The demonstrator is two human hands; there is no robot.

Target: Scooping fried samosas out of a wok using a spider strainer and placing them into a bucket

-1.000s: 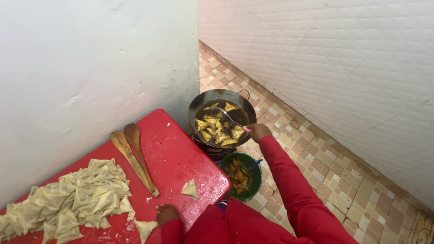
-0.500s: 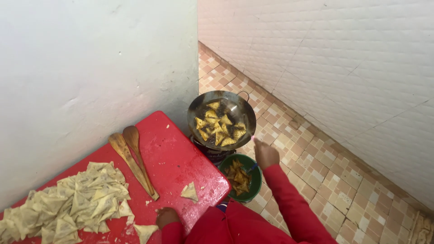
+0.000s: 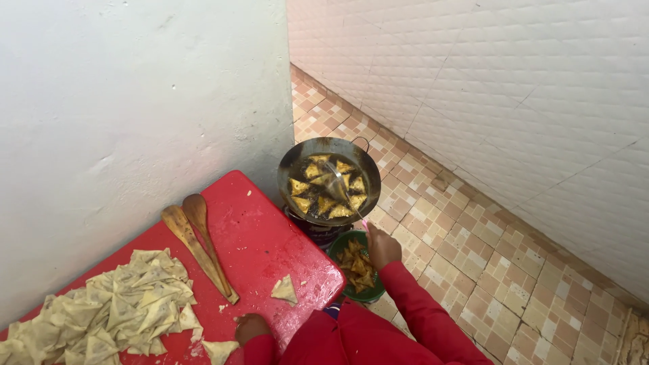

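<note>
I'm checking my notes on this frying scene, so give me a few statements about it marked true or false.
1. The right hand holds a skimmer over the frying pan. True.
2. The pan is empty. False: triangular pastries float in dark oil.
3. Two wooden spatulas lie on the red table. True.
4. The green bowl sits on the red table. False: it stands on the tiled floor beside the table, below the pan, and holds fried pieces.
5. The left hand rests at the table's near edge, close to a single raw triangle. True.
6. The raw pastry pile lies next to the pan. False: it is at the table's far left.
</note>
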